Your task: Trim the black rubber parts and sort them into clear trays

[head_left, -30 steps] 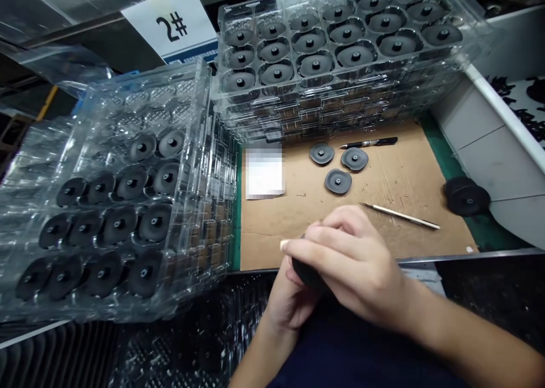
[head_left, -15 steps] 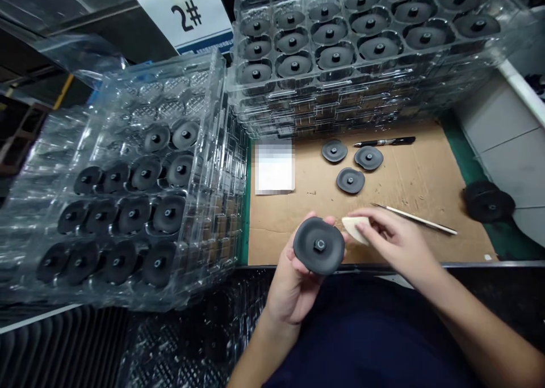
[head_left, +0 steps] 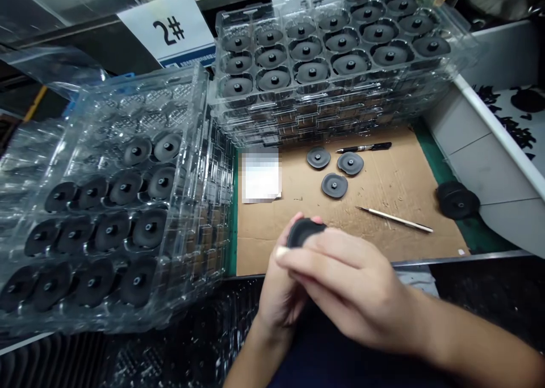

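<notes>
A round black dish-like rubber part (head_left: pixel 303 231) with a wavy rim rests in my left hand (head_left: pixel 277 294), whose fingers are closed round it from below. My right hand (head_left: pixel 355 277) lies over the near side of this part, its fingers pressed together. At those fingertips only a small pale edge of the cream-coloured wiping pad (head_left: pixel 281 254) shows; the rest is hidden by the hand. The hub of the held part is covered too. Three similar black parts (head_left: pixel 334 185) lie on the cardboard (head_left: pixel 272 235) beyond my hands.
A pen (head_left: pixel 364 148) and a thin pale-handled brush (head_left: pixel 395 220) lie on the cardboard, beside a white paper (head_left: pixel 260 184). Stacked clear trays (head_left: pixel 213 206) of black parts stand at left and back. More black parts (head_left: pixel 458 201) sit at right, near a white wall (head_left: pixel 464 127).
My right hand has moved left with the cream pad, from beside the black part to over it. The view has shifted, so the table's things appear further left.
</notes>
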